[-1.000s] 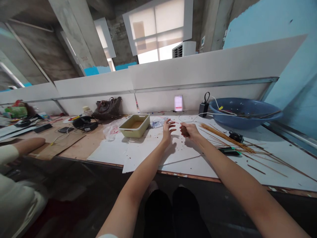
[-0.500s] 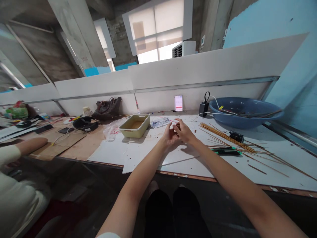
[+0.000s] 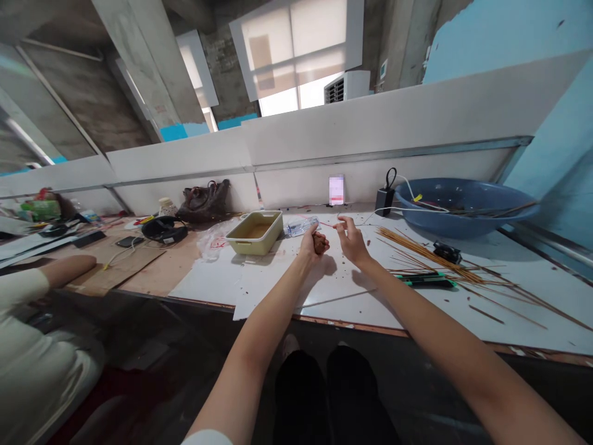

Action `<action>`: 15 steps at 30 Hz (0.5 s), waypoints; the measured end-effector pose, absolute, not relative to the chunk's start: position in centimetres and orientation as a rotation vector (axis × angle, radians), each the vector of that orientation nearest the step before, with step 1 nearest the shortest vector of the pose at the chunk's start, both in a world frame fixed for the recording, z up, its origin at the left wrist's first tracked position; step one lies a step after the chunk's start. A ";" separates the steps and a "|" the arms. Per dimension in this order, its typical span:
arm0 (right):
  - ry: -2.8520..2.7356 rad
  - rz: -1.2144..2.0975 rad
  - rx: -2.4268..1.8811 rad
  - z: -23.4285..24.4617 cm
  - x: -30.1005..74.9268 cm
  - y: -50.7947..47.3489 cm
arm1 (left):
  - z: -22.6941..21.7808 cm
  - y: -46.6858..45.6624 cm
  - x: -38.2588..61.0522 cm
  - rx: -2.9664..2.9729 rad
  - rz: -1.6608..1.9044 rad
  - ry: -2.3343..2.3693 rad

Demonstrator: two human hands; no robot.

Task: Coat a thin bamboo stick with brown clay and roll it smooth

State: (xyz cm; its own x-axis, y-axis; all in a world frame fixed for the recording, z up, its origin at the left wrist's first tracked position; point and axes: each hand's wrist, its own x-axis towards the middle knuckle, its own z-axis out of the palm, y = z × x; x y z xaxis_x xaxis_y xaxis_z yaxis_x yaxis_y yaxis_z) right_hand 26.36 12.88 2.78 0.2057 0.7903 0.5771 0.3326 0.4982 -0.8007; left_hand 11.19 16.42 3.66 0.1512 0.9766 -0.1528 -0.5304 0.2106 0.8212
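Note:
My left hand [image 3: 309, 245] is closed around a rough brown lump [image 3: 319, 243], held just above the white board. The lump's underside is hidden by the palm and fingers. To its right, my right hand [image 3: 353, 242] is apart from the lump, with its fingers curled and the thumb near the index finger. A thin red line [image 3: 327, 224] shows by those fingertips; whether it is held or lies behind them I cannot tell. Small brown crumbs lie on the white board [image 3: 278, 284] beneath the hands.
Left of my hands stands a yellowish plastic tub [image 3: 254, 240], beside a clear plastic packet [image 3: 301, 227]. Thin brown sticks [image 3: 417, 250] and a green-black utility knife [image 3: 428, 280] lie on the right. Behind are a blue basin [image 3: 463, 213] and a phone [image 3: 336, 189]. Another person's arm [image 3: 69, 269] rests at left.
My hands were together around the lump. The right hand has drawn away to the right, and the brown lump now shows in the left hand. The view has shifted slightly.

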 end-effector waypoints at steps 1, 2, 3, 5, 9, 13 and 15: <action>-1.348 0.451 -1.079 2.6 26.4 13.0 | 3.7 16.4 11.2 0.714 1.212 0.815; -1.311 0.483 -1.086 2.5 26.4 13.2 | 3.7 16.4 11.1 0.730 1.204 0.832; -1.274 0.518 -1.089 2.3 26.4 13.3 | 3.7 16.3 11.1 0.751 1.199 0.847; -1.200 0.603 -1.090 2.2 26.3 13.7 | 3.5 16.0 11.3 0.817 1.217 0.873; -1.085 0.828 -1.055 2.3 26.2 14.2 | 3.1 14.6 11.9 1.023 1.344 0.906; -1.044 1.027 -0.983 2.4 26.0 14.3 | 3.1 12.9 12.7 1.390 1.427 0.809; -1.043 1.068 -0.959 2.3 25.5 14.1 | 3.2 12.3 13.2 1.831 1.423 0.775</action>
State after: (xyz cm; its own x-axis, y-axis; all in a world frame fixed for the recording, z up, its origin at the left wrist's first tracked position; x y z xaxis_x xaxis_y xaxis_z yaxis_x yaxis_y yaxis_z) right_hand 25.53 14.06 2.33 0.1488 0.9715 0.1845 -0.2076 0.2131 -0.9547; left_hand 13.17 12.31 3.15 0.2239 0.7931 0.5664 0.0459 -0.5891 0.8067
